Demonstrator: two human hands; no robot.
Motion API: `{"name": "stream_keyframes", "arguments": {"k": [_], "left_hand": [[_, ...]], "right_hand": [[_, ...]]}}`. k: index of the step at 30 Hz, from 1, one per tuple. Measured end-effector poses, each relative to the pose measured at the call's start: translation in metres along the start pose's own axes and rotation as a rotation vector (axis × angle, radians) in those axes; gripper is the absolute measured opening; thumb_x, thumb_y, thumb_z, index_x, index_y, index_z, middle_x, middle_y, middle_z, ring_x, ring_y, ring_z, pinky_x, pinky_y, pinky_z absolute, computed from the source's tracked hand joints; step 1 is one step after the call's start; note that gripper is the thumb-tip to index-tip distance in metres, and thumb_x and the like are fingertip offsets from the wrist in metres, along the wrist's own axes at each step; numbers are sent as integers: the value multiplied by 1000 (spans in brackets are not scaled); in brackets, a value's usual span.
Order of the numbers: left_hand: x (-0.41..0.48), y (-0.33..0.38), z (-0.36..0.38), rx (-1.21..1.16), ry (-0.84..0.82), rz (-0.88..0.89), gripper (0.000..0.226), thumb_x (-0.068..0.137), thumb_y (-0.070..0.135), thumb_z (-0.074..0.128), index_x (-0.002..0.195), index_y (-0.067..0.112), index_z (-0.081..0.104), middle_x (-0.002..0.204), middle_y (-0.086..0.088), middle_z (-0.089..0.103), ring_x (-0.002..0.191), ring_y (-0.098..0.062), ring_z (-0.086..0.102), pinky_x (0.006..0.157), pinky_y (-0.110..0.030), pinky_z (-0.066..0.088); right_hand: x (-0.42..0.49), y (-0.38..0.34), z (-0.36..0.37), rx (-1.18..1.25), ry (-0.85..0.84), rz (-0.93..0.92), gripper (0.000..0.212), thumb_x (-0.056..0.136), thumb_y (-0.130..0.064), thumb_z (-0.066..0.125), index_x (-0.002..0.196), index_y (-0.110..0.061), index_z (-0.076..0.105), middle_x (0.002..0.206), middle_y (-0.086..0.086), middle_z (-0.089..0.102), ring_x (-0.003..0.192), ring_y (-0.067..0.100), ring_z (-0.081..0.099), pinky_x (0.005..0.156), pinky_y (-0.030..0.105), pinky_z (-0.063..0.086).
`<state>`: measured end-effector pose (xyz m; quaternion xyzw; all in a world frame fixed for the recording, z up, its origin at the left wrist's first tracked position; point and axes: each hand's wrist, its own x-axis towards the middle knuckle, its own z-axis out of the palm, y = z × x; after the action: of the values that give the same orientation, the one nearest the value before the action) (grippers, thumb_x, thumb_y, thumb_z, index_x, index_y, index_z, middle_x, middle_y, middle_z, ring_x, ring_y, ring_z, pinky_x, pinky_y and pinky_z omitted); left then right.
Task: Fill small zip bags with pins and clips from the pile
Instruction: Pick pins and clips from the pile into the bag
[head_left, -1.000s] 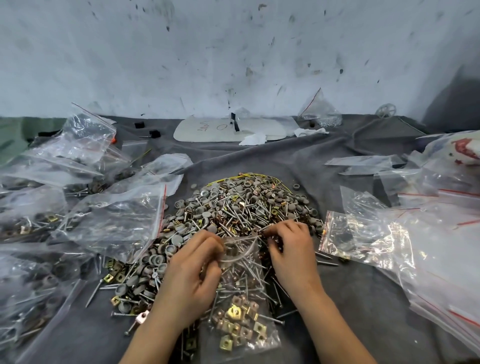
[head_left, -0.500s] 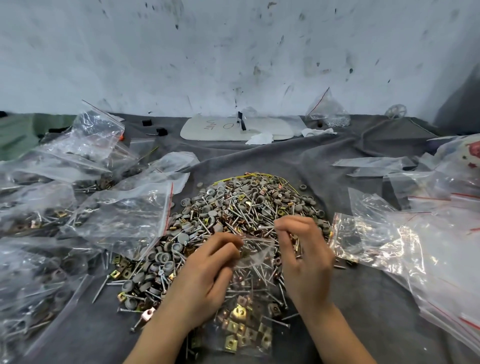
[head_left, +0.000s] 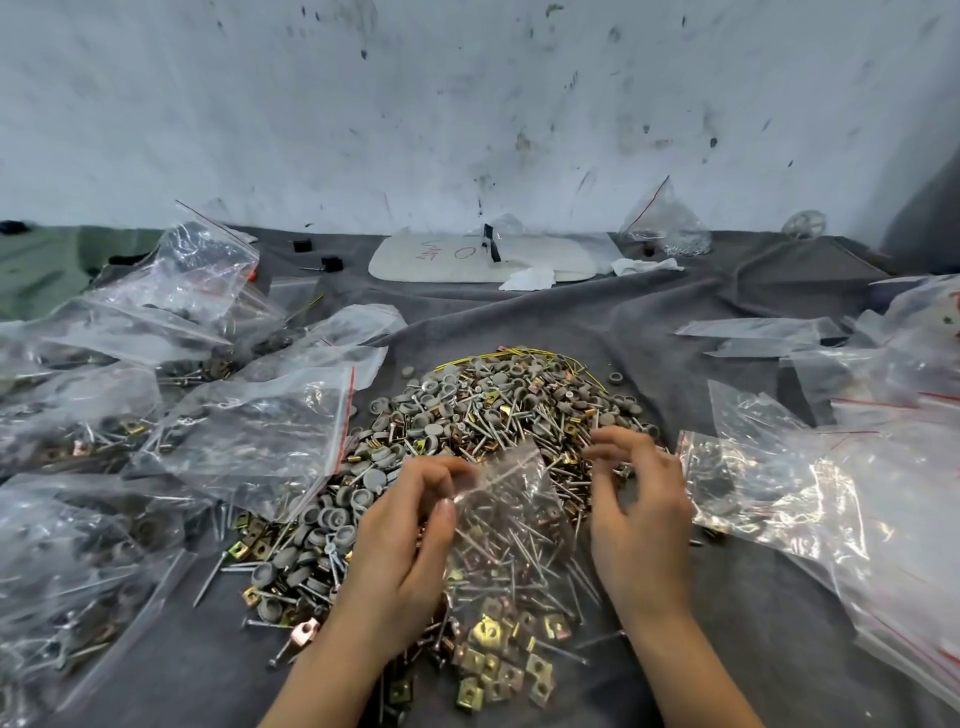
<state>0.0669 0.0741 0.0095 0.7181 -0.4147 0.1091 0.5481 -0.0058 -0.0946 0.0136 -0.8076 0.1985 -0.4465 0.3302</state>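
A pile of grey-capped pins and brass clips (head_left: 498, 410) lies on the grey cloth. In front of it lies a small clear zip bag (head_left: 511, 566) holding pins and several brass clips. My left hand (head_left: 410, 540) pinches the left edge of the bag's mouth between thumb and fingers. My right hand (head_left: 641, 519) hovers just right of the bag over the pile's right edge, its fingers loosely curled. I see nothing plainly held in it.
Filled zip bags (head_left: 249, 431) crowd the left side, and a stack of empty zip bags (head_left: 789, 483) lies on the right. A white board (head_left: 483, 257) and another bag (head_left: 667, 223) sit at the back by the wall. Loose pins and clips (head_left: 270, 571) are scattered at the front left.
My right hand has left the bag's mouth and moved right and up over the pile. My left hand keeps its hold on the bag's mouth.
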Motion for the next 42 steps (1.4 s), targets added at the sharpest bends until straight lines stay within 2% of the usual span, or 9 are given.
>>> {"name": "stream_keyframes", "arguments": {"k": [4, 11, 17, 21, 26, 32, 35, 38, 42], "left_hand": [[1, 3, 2, -30, 79, -19, 11, 91, 30, 37, 92, 33, 47, 94, 1, 65, 76, -8, 60, 59, -5, 44], [2, 9, 3, -16, 93, -10, 13, 92, 23, 39, 95, 34, 45, 99, 10, 62, 79, 13, 58, 59, 0, 41], [0, 4, 1, 68, -86, -7, 14, 89, 29, 34, 91, 35, 47, 111, 20, 58, 85, -1, 59, 64, -22, 53], [2, 5, 3, 183, -204, 153, 11, 91, 22, 38, 96, 26, 46, 117, 11, 55, 98, 0, 56, 78, -17, 47], [1, 5, 3, 190, -243, 201, 10, 92, 18, 40, 99, 21, 47, 119, 7, 51, 93, 1, 52, 77, -10, 39], [2, 3, 5, 163, -214, 208, 16, 89, 14, 41, 102, 20, 47, 119, 7, 52, 97, 7, 50, 80, -7, 38], [0, 3, 6, 110, -149, 180, 15, 90, 14, 40, 102, 21, 46, 118, 4, 58, 93, -6, 61, 78, -17, 48], [0, 4, 7, 51, -19, 140, 16, 91, 15, 38, 100, 26, 46, 115, 10, 58, 92, -2, 60, 74, -11, 48], [2, 4, 6, 7, 171, 44, 17, 93, 23, 36, 99, 36, 43, 107, 11, 62, 82, -1, 61, 61, -12, 47]], "right_hand": [[-2, 9, 3, -352, -346, 158, 20, 90, -17, 60, 107, -27, 63, 106, -13, 62, 108, 14, 45, 97, 33, 36], [-1, 11, 4, -428, -375, 196, 16, 92, -26, 57, 107, -30, 62, 109, -14, 62, 108, 13, 41, 91, 32, 28], [-1, 0, 0, -99, -26, -83, 25, 91, 2, 54, 114, -7, 63, 100, 2, 52, 90, 10, 51, 83, 6, 37], [-6, -9, 2, -1, 47, -390, 22, 91, -3, 50, 105, 1, 67, 94, 7, 50, 87, 3, 43, 81, 4, 37], [-13, -8, 6, 98, -156, -529, 23, 92, -4, 50, 103, -2, 70, 94, 9, 56, 89, 14, 54, 80, 17, 45], [-13, -7, 8, 129, -168, -535, 29, 86, 2, 52, 109, -9, 66, 104, 2, 65, 99, 18, 56, 78, 43, 49], [-10, -9, 5, 199, -70, -466, 37, 89, 5, 47, 120, -9, 60, 117, -4, 63, 114, 17, 56, 94, 38, 48], [-5, -6, -2, 128, 68, -212, 33, 85, 11, 53, 110, -9, 64, 104, -9, 61, 103, 8, 57, 93, 21, 46], [-1, -2, -2, -65, -342, 104, 19, 88, -9, 63, 88, -28, 63, 87, -22, 55, 98, 8, 52, 88, 26, 41]]}}
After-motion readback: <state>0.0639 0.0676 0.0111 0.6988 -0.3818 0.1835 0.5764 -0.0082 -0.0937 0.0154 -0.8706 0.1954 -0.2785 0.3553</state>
